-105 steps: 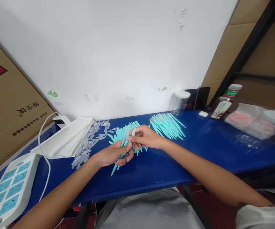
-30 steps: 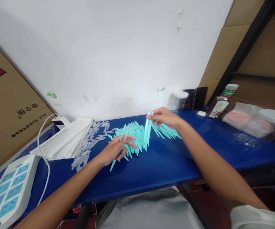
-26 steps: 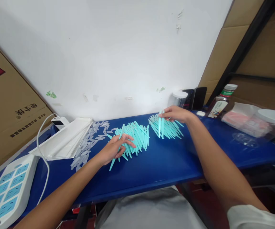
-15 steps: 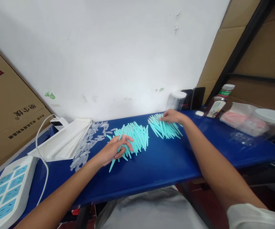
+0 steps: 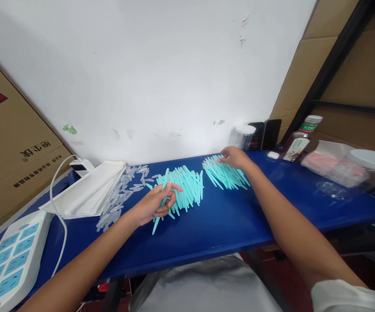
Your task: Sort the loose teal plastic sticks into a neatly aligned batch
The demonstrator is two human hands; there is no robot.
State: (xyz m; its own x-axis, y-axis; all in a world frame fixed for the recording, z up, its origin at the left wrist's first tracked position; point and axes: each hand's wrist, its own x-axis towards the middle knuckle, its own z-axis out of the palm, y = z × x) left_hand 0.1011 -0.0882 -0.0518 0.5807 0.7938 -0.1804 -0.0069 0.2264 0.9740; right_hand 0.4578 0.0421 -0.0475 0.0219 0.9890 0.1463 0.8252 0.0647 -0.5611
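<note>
On the blue table (image 5: 220, 225) lie two heaps of teal plastic sticks. My left hand (image 5: 153, 203) rests at the near edge of the middle heap (image 5: 184, 188) and holds one teal stick (image 5: 161, 201) upright between thumb and fingers. My right hand (image 5: 234, 157) reaches to the far side of the right heap (image 5: 224, 175), palm down, fingers lying on the sticks; no stick is lifted in it. A scatter of small clear plastic caps (image 5: 119, 195) lies left of the middle heap.
A stack of white sleeves (image 5: 88, 190) lies at the left, with a white power strip (image 5: 8, 255) and cable (image 5: 59, 208) nearer. At the back right stand a clear jar (image 5: 242, 136), dark phones (image 5: 270, 133), a bottle (image 5: 299, 141) and plastic bags (image 5: 340, 167). Cardboard boxes flank both sides.
My right hand carried a couple of teal sticks from the middle heap to the right heap and laid them down there. My left hand stayed put, curling round one stick.
</note>
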